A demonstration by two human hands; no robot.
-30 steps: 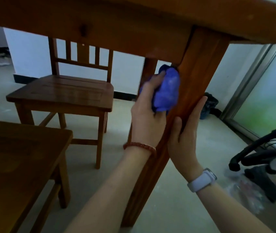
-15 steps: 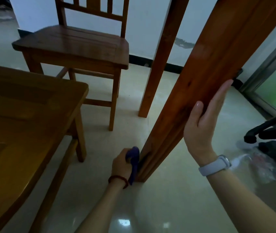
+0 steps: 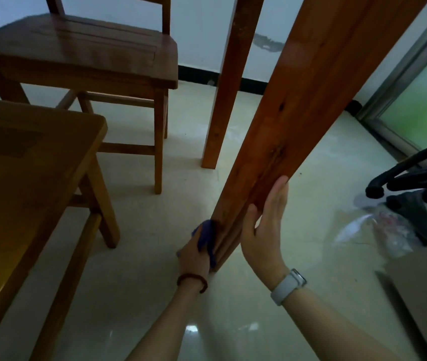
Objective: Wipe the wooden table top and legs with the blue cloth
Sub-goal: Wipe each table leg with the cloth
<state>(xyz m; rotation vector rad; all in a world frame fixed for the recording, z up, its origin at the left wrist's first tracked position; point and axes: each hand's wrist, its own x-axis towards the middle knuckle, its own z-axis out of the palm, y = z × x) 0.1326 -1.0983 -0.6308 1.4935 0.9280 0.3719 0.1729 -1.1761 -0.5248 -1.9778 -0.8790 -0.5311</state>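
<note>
Lower centre: left hand (image 3: 194, 254) grips blue cloth (image 3: 205, 234) against near table leg (image 3: 293, 121) base; right hand (image 3: 264, 230) flat, fingers straight, on leg.

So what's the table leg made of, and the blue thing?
The leg looks like solid wood with a reddish, slightly glossy varnish: grain lines and dark knots show. The blue thing looks like soft cloth, bunched and folded in the left hand; its weave is too blurred to tell.

Glossy pale tiled floor (image 3: 298, 295) under table legs (image 3: 285, 131), wooden chair (image 3: 82, 53), crumpled plastic bag (image 3: 387, 230).
</note>
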